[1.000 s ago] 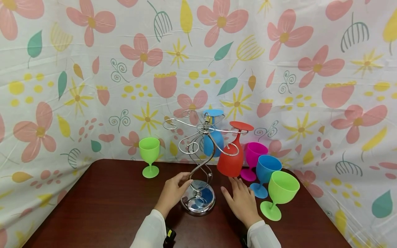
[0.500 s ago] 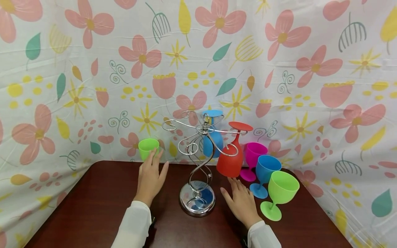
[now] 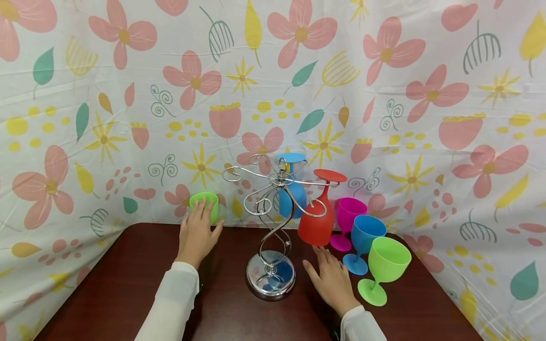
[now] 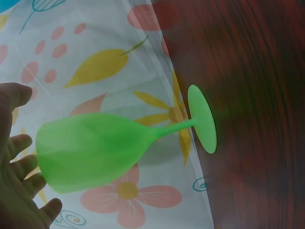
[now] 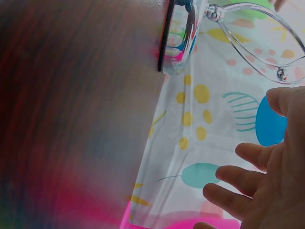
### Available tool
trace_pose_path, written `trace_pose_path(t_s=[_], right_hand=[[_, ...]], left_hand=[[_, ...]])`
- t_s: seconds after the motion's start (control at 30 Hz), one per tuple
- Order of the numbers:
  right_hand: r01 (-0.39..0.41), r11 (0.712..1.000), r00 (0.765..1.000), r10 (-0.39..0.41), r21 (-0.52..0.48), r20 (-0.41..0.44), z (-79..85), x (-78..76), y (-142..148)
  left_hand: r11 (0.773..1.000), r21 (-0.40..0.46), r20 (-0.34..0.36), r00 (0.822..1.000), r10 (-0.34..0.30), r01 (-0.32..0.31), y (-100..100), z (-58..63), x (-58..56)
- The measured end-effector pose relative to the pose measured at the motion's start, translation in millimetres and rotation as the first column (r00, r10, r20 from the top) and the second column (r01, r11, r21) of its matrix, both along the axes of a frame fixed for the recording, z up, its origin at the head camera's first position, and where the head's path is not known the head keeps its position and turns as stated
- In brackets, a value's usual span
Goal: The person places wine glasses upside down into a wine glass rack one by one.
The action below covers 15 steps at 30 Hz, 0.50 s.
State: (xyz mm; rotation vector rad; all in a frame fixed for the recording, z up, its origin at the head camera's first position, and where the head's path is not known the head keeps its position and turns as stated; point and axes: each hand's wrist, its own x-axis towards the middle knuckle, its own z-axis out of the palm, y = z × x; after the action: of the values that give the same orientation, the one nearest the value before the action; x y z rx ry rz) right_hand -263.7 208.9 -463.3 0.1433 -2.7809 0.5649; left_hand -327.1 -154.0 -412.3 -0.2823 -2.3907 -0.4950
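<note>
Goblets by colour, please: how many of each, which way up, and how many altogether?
Green: 2, the left green goblet and right green goblet, both upright
Blue: 2, the front blue goblet upright, the rear blue goblet upside down
Red: 1, the red goblet upside down
Magenta: 1, the magenta goblet upright
Total: 6

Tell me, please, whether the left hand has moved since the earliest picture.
Yes; the left hand has moved leftward and forward, away from the chrome goblet rack.
</note>
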Motion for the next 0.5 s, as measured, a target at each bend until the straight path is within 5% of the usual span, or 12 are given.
trace_pose_path(t_s=[0.2, 0.5], right_hand=[[0.005, 1.0, 1.0, -0.005, -0.006, 0.004, 0.1, 0.3, -0.1], [-0.001, 1.0, 1.0, 0.001, -0.008, -0.002, 0.0, 0.8, 0.3]], left_hand=[[0.999, -0.033, -0.023, 1.0, 0.013, -0.013, -1.2, 2.2, 1.7], [1.0, -0.014, -0.219, 0.976, 0.006, -0.01, -3.9, -0.7, -1.8]])
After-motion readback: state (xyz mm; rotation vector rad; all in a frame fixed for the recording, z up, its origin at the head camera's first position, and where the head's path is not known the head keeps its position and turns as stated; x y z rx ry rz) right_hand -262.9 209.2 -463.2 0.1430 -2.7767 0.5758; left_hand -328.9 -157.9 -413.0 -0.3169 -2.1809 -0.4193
